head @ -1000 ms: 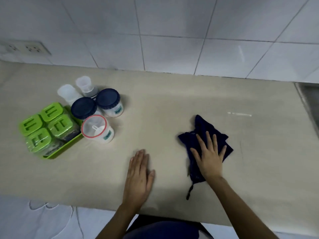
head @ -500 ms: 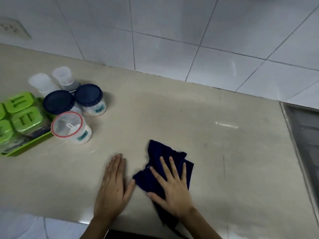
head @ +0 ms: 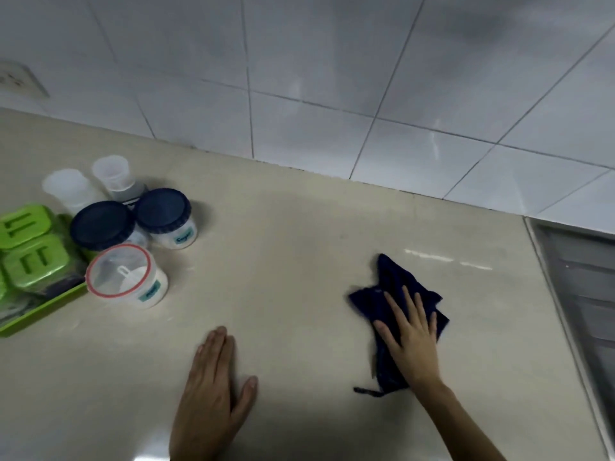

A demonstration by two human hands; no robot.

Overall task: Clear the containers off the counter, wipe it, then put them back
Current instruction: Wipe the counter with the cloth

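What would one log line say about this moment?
stage: wiping | right hand: flat on dark blue cloth | left hand: flat on counter | containers: grouped far left

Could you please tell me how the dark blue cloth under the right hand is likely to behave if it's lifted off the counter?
The cloth would probably flop and hang limp: it lies crumpled in soft folds, with a thin strand trailing at its near end. It looks light, since the flat right hand alone covers much of it. Whether it is damp cannot be told.

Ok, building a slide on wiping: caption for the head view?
Right hand presses a dark blue cloth flat on the beige counter; left hand rests alongside.
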